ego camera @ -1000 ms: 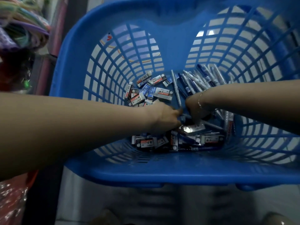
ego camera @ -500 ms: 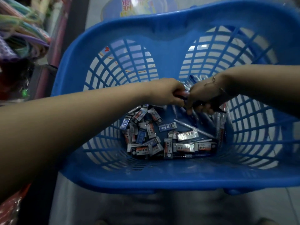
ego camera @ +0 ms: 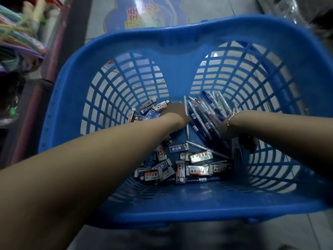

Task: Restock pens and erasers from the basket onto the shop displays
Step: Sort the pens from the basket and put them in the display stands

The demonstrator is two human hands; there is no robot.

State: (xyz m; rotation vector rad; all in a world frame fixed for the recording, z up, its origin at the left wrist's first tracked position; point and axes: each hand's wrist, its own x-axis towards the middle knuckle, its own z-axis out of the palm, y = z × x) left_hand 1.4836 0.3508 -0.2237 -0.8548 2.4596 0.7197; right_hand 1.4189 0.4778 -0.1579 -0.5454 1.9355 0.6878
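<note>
Restock early, approx. all stock left in blue basket (ego camera: 180, 212): erasers (ego camera: 196, 171) piled at L side and near edge of its floor, pens (ego camera: 207, 112) bundled at far-R. L hand (ego camera: 177, 114) among erasers, R hand (ego camera: 239, 136) on pens; fingers' state can't tell, both hidden.

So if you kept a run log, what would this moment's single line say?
stage: picking stock | basket: blue | left hand: among erasers | right hand: on pens, grip unclear | displays: out of view
</note>
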